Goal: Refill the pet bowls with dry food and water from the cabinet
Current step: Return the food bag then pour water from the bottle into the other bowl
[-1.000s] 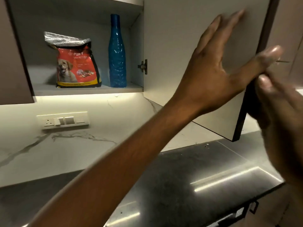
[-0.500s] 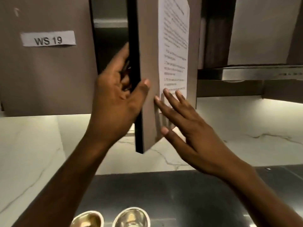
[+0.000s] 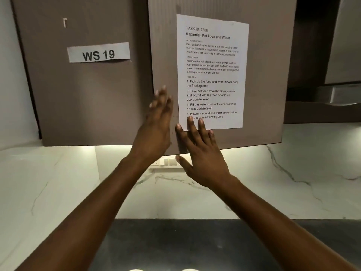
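The brown cabinet door stands shut, flush with the door to its left. A printed task sheet is stuck on it. My right hand lies flat against the door's lower left part, fingertips on the sheet's bottom corner. My left hand is spread open at the seam between the two doors, holding nothing. The food bag and blue bottle are hidden behind the doors. Two pale bowl rims peek in at the bottom edge.
A "WS 19" label is taped on the left door. Below the cabinet run a white marble backsplash with a switch plate, and a dark counter. A range hood sits at the right.
The cabinet door has swung from wide open to shut, hiding the food bag and bottle. My left hand let go of its edge; both hands now lie open against the front.
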